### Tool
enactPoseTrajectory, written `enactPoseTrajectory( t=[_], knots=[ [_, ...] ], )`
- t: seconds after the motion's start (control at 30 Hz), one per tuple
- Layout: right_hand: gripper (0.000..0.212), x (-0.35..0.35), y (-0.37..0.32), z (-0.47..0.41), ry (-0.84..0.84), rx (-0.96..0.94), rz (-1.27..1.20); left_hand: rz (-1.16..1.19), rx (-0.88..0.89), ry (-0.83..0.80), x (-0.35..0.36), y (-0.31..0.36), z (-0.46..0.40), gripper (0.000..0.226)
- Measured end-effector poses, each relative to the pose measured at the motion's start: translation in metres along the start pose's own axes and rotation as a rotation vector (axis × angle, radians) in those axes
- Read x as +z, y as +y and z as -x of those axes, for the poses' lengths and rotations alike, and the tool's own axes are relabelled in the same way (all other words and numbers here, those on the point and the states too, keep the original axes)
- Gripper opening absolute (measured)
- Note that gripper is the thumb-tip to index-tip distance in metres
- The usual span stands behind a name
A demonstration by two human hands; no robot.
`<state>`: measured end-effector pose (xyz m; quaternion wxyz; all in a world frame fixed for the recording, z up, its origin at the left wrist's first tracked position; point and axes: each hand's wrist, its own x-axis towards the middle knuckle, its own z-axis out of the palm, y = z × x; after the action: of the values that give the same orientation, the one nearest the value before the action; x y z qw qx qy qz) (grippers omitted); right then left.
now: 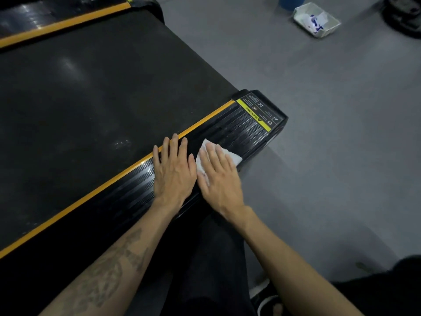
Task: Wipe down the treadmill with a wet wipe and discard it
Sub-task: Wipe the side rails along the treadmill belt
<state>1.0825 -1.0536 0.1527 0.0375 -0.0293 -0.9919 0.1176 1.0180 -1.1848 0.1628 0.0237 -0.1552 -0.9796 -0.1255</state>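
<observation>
Far left, top: a second rail [68, 21] with an orange stripe, glossy black, running along the far edge of the belt.

Treadmill [91, 92] fills the left and centre. Dark belt, matte, with a few pale glints. Near side rail [134, 185] is ribbed black with an orange strip [75, 202] along its inner edge, running from lower left up toward centre right.

Left hand [173, 172] lies flat on the near rail, palm down, fingers straight and slightly spread, fingertips reaching over the orange strip to the belt edge. Holds nothing. Forearm tattooed.

Just beside it, right hand [218, 179] presses flat on a white wet wipe [234, 157], fingers straight and close together, not curled round it. Wipe lies spread on the ribbed rail; its corners show past the fingertips and on both sides of the hand. The two hands are nearly touching at the thumbs.

Further right along the rail: a yellow and black warning label [259, 110] on the rail's end cap.

Right of the treadmill: grey floor [330, 133]. Top right, well apart from the hands, a white tray [316, 19] on the floor with white and blue items inside; contents unclear. Lower centre, dark trouser leg [216, 258] and a shoe [268, 302] on the floor.
</observation>
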Motion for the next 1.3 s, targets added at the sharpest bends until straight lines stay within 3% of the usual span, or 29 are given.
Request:
enactPoseTrajectory(
  t=[0.1,0.2,0.27,0.43,0.6,0.7,0.8,0.97,1.13,1.3],
  knots=[
    [0.061,-0.009,0.039,-0.015,-0.016,-0.092,0.043,-0.010,0.000,0.003,0.001,0.000,0.000,0.052],
    [0.061,-0.012,0.039,-0.018,0.068,0.131,0.000,-0.003,-0.008,0.018,0.001,0.001,-0.001,0.051],
    [0.064,-0.007,0.013,-0.007,0.068,0.165,-0.002,-0.001,-0.018,0.013,0.001,0.002,-0.001,0.051],
    [0.062,-0.008,0.043,-0.013,-0.027,-0.190,0.027,-0.004,-0.035,0.030,0.000,0.005,0.000,0.050],
    [0.065,-0.010,0.051,-0.021,0.076,0.131,0.015,-0.005,-0.073,0.045,0.003,0.008,-0.003,0.050],
    [0.066,-0.003,0.033,0.000,0.015,-0.056,-0.015,-0.008,-0.142,0.038,0.007,0.018,-0.010,0.052],
    [0.062,-0.010,0.067,-0.016,-0.004,-0.216,0.009,-0.015,-0.168,0.044,0.010,0.024,-0.014,0.054],
    [0.065,-0.011,0.063,-0.024,0.069,0.075,-0.015,-0.025,-0.175,0.057,0.011,0.024,-0.014,0.054],
    [0.063,-0.007,0.067,-0.029,-0.038,-0.302,-0.006,-0.029,-0.184,0.045,0.011,0.025,-0.014,0.054],
    [0.065,-0.011,0.077,-0.039,0.062,0.041,-0.023,-0.028,-0.217,0.047,0.013,0.029,-0.016,0.055]
  ],
)
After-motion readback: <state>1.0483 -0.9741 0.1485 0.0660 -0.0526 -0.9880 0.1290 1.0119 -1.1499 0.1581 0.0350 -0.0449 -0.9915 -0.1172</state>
